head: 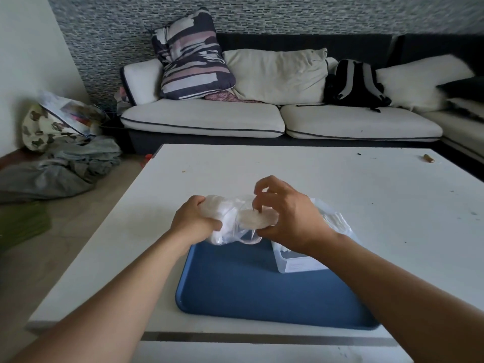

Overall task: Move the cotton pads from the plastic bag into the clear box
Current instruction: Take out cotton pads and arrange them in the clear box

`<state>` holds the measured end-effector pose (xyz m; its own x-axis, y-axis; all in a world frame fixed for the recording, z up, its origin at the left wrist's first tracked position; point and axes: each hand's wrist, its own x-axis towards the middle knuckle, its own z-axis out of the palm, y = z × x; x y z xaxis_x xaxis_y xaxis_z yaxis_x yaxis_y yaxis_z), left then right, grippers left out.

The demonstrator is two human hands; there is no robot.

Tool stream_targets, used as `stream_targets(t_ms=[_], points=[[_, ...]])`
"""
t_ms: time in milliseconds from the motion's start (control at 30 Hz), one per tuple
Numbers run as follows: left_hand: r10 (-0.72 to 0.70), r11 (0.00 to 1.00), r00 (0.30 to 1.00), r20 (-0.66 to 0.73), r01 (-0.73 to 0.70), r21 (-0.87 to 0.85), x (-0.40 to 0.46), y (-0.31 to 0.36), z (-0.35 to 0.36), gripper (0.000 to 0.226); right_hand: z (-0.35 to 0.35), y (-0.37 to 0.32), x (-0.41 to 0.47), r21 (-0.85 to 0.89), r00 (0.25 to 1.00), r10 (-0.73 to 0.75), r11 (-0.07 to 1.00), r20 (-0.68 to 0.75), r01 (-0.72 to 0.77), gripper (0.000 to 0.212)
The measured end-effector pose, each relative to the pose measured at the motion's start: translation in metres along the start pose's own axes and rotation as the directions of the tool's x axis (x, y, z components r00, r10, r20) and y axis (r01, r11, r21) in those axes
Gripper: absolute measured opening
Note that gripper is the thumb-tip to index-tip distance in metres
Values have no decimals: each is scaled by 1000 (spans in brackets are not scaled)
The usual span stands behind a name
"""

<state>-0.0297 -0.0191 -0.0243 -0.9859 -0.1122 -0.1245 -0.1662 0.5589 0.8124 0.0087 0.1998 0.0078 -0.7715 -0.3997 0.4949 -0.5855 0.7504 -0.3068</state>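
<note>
Two bare forearms reach forward over a blue tray (235, 289) lying on the white bench (366, 200), and between the hands a plastic bag (230, 221) is held just above the tray's far edge, its long axis running left to right with the open mouth turned toward the right hand. The clear box (296, 263) sits on the tray's right side, partly covered by the right wrist, so its inside cannot be made out. The left hand (195, 218) grips the bag's closed, bunched end, fingers curled round it. The right hand (285, 218) is at the mouth, its fingers (258, 203) bent and closing on a round cotton pad (258, 218) showing face-on at the opening; whether plastic lies between fingertips and pad is unclear. More loose film spreads behind the right hand. Beyond the bench stands a sofa (204, 119) carrying a backpack (353, 82).
</note>
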Motion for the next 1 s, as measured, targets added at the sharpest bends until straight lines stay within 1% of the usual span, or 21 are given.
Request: stream_targets(t_ms=[33, 67, 100, 167, 233, 267, 300, 333, 367, 400, 433, 467, 500, 533, 567, 667, 767, 833, 900, 967, 1000], points=[[0, 999, 1000, 22, -1, 54, 0, -2, 1, 69, -4, 0, -2, 80, 1000, 25, 996, 19, -27, 30], [-2, 993, 999, 53, -4, 118, 1, -4, 3, 72, -9, 0, -4, 191, 995, 86, 977, 42, -92, 32], [-17, 984, 995, 95, -1, 180, 0, -4, 5, 77, -14, 1, -7, 322, 984, 164, 930, 75, -179, 34], [-69, 951, 978, 199, 4, 309, -3, -4, 8, 90, -23, 0, -13, 558, 945, 282, 763, 167, -326, 39], [-102, 885, 961, 258, -31, 465, -7, 3, 9, 96, -28, 2, -17, 665, 911, 350, 631, 217, -400, 42], [-82, 853, 963, 257, -66, 518, -10, 8, 9, 97, -29, 4, -18, 708, 901, 371, 574, 223, -411, 38], [-36, 862, 970, 242, -93, 499, -15, 17, 8, 100, -30, 5, -18, 748, 896, 383, 520, 226, -411, 33], [27, 920, 979, 200, -103, 379, -21, 30, 7, 100, -30, 5, -18, 784, 892, 390, 470, 228, -406, 29], [89, 980, 987, 137, -112, 164, -30, 44, 7, 91, -29, 5, -17, 812, 888, 398, 423, 231, -401, 28], [126, 986, 990, 70, -117, -120, -40, 59, 8, 70, -29, 3, -17, 835, 886, 403, 385, 230, -392, 29], [106, 916, 994, 36, -84, -392, -52, 72, 12, 47, -28, 0, -15, 854, 884, 408, 353, 227, -382, 32], [55, 797, 996, 67, -4, -604, -62, 83, 18, 31, -27, -2, -14, 868, 886, 409, 333, 220, -369, 35], [26, 674, 990, 139, 85, -734, -73, 91, 24, 30, -26, -4, -12, 877, 887, 405, 316, 221, -363, 37], [11, 579, 977, 212, 167, -798, -80, 95, 31, 36, -23, -7, -11, 880, 894, 387, 312, 225, -357, 37], [3, 517, 966, 260, 221, -827, -84, 96, 37, 41, -21, -11, -10, 879, 899, 369, 314, 235, -358, 36], [-65, 410, 962, 266, 268, -872, -88, 97, 50, 53, -19, -23, -8, 845, 880, 409, 357, 242, -399, 36], [-61, 402, 969, 241, 244, -882, -87, 99, 56, 45, -17, -32, -5, 834, 846, 500, 376, 185, -404, 28], [-41, 430, 963, 267, 258, -865, -87, 98, 58, 35, -13, -32, -2, 812, 806, 580, 410, 119, -415, 46], [-17, 469, 948, 318, 289, -835, -86, 96, 59, 31, -10, -28, 1, 756, 783, 622, 503, 19, -418, 60], [18, 477, 917, 399, 343, -809, -87, 96, 56, 34, -10, -20, 3, 703, 769, 636, 573, -58, -420, 65], [35, 461, 892, 450, 385, -799, -88, 95, 53, 39, -11, -15, 4, 686, 768, 636, 592, -76, -423, 64]])
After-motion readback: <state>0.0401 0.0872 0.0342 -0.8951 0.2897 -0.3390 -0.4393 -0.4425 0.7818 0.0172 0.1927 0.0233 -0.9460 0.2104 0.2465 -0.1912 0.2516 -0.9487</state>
